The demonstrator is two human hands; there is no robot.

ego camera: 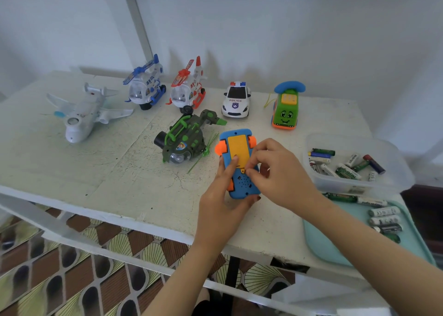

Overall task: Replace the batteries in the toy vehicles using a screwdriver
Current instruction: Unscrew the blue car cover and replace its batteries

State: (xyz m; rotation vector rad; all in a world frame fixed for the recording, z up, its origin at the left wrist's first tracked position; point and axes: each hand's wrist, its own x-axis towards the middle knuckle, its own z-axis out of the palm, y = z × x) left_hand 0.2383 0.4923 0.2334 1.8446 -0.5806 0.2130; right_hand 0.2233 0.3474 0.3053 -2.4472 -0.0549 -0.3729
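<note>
A blue toy car [242, 183] with orange wheels lies upside down near the table's front, its yellow battery cover [237, 147] facing up. My left hand [223, 203] grips the car from below and the left, thumb on the cover. My right hand [280, 171] curls over the car's right side, fingertips pinching at the cover's small tab. No screwdriver is visible. Loose batteries lie in a clear plastic tub [393, 183] and on a teal tray [330, 251] to the right.
On the white table [119, 171] stand a white plane [81, 114], a blue helicopter [146, 85], a red helicopter [189, 87], a police car [236, 99] and a green car [286, 109]. A green helicopter [187, 138] lies tipped beside the blue car.
</note>
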